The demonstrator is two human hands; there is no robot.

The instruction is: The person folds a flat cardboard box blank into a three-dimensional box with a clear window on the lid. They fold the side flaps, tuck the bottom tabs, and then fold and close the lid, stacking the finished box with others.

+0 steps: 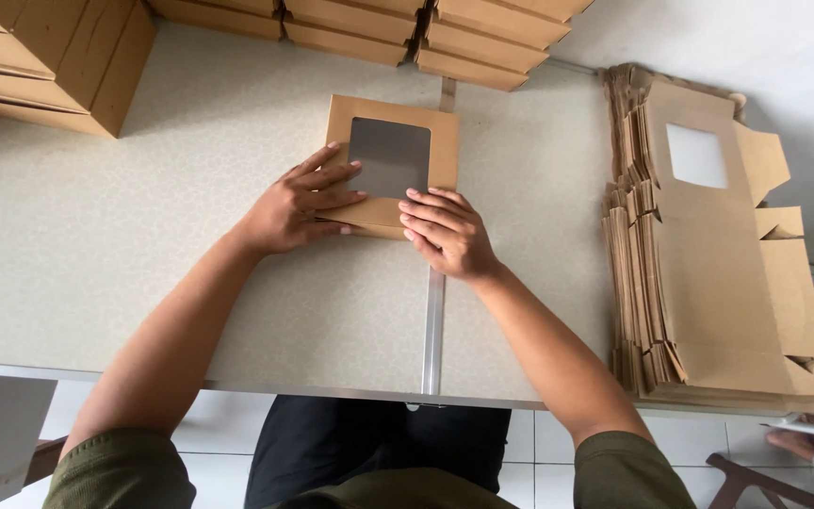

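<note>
A brown cardboard box (437, 141) with a clear window in its lid sits on the speckled table (143, 245), just ahead of me. My left hand (296, 203) lies flat on its near left corner, fingers spread toward the window. My right hand (447, 231) presses its fingertips against the box's near edge, fingers curled down. Both hands touch the box; neither lifts it.
A tall stack of flat, unfolded windowed box blanks (718, 254) lies at the table's right edge. Finished brown boxes are stacked at the back left (49, 57) and along the back (398, 28). A metal seam strip (433, 320) runs down the table. Another person's foot (798, 438) shows at lower right.
</note>
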